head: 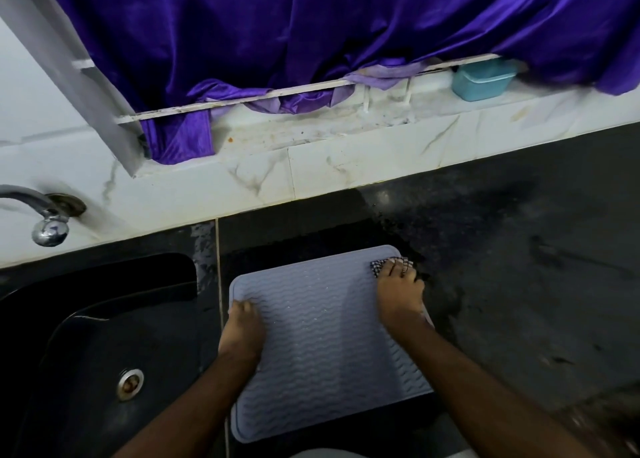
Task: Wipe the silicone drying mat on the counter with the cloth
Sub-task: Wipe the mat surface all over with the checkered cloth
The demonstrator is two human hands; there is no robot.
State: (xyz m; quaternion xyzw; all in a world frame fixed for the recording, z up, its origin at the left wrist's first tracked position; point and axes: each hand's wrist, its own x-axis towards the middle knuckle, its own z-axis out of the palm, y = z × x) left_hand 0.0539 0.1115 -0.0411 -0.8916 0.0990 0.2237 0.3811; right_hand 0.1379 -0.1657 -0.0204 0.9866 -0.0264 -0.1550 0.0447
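Nearest to the camera, two bare forearms reach forward over the silicone drying mat, a pale grey-blue sheet with a wavy ribbed surface, which lies flat on the dark counter. The left hand rests on the left edge of the mat, with the fingers bent down over the rim and pressing on it; it is not plain whether they curl under the edge. The right hand lies on the far right corner of the mat, and its fingers are curled down on a small checked cloth, which shows just beyond the fingertips and touches the mat. To the left of the left hand there is a black sink with a metal drain, and beyond it a chrome tap comes out from the white marble wall. Far beyond the right hand, a small teal container stands on the marble ledge, under a purple curtain
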